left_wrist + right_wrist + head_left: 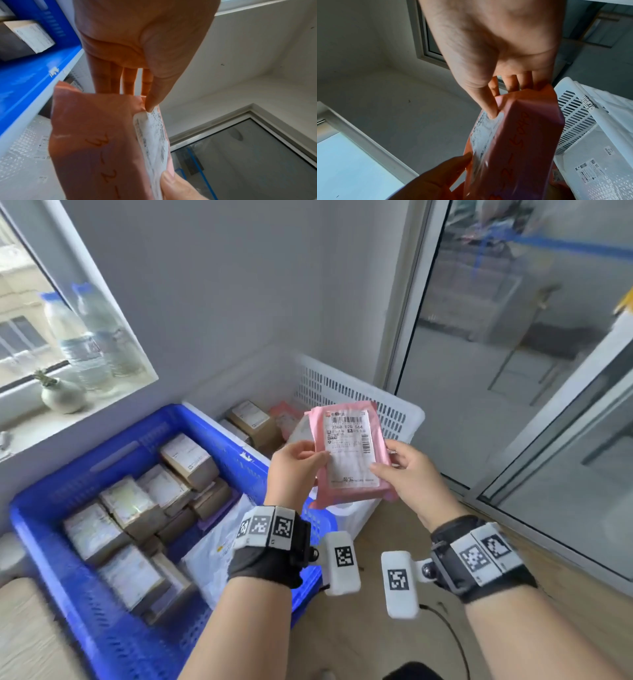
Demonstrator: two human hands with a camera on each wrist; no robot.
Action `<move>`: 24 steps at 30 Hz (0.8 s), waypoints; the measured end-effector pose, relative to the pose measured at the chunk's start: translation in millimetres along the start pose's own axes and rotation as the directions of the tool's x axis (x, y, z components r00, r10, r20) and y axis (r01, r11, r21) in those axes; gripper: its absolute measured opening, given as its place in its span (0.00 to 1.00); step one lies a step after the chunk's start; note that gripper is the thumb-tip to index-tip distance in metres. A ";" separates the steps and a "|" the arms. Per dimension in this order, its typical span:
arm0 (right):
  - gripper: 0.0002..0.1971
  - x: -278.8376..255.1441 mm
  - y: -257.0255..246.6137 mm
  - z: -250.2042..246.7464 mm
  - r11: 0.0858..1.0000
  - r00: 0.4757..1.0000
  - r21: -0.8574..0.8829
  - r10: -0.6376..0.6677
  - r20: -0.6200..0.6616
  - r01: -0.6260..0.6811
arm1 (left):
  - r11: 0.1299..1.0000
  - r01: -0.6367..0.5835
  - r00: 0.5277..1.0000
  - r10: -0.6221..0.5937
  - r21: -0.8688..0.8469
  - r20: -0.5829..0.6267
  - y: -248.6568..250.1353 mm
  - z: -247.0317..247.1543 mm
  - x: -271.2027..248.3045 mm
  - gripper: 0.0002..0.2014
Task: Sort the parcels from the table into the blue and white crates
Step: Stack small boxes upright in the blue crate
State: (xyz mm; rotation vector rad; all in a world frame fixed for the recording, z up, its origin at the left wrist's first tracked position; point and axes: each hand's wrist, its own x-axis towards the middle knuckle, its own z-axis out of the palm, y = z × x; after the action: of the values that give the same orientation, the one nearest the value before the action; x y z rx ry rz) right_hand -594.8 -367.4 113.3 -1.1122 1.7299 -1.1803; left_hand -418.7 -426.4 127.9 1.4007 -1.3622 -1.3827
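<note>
Pink parcel (349,450) is held label-up above the white crate (394,412), pinched between left hand (294,470) and right hand (407,474). Both crates, the blue crate (51,508) especially, already hold many parcels (the surface is out of view), so sorting looks well advanced.

The parcel (349,453) is pink, and its label (351,448) is white with black barcode stripes and black digits. On the pink back side (96,142) there are handwritten dark marks. The blue crate (113,642) has a pattern of small slots in its walls; the boxes (137,508) inside are brown with white labels, and a white mailer bag (212,546) lies among them. The white crate (346,395) shows rows of dark narrow slots. Inside it are brown boxes (251,419), a pink bag (286,416) and a clear bubble-wrap parcel (597,180) with a white label. The wristbands (270,556) are black with white tags carrying black square codes. The floor (359,628) is light brown wood.
</note>
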 end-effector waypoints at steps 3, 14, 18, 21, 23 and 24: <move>0.17 44.4 4.6 -4.0 1.000 1.000 0.001 0.007 0.030 -0.007 | 0.999 0.035 0.999 -0.035 0.027 -0.004 2.0 11.7 36.9 0.07; 0.20 249.0 20.8 -18.5 0.992 0.940 -0.117 -0.010 0.341 0.053 | 0.978 0.195 0.951 -0.171 0.070 -0.257 -7.7 79.5 191.4 0.12; 0.23 313.8 28.1 -9.1 0.983 0.905 -0.175 0.023 0.424 0.057 | 0.970 0.239 0.918 -0.209 0.051 -0.336 -10.1 96.5 231.5 0.13; 0.18 348.3 35.7 8.0 0.975 0.878 -0.210 0.040 0.477 0.070 | 0.960 0.272 0.892 -0.224 0.072 -0.392 -16.9 95.7 256.8 0.13; 0.10 370.6 41.3 23.0 0.972 0.883 -0.221 0.033 0.468 0.081 | 0.950 0.299 0.875 -0.234 0.093 -0.425 -21.3 90.6 275.2 0.12; 0.06 381.1 43.4 31.0 0.969 0.893 -0.230 0.025 0.449 0.088 | 0.946 0.311 0.868 -0.241 0.097 -0.435 -23.9 87.7 284.6 0.10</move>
State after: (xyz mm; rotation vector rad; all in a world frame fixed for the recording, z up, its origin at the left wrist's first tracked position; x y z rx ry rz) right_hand -706.6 -724.2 22.2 -1.4369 1.5177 -0.6602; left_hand -539.3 -683.3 34.7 1.9365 -1.0354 -1.0662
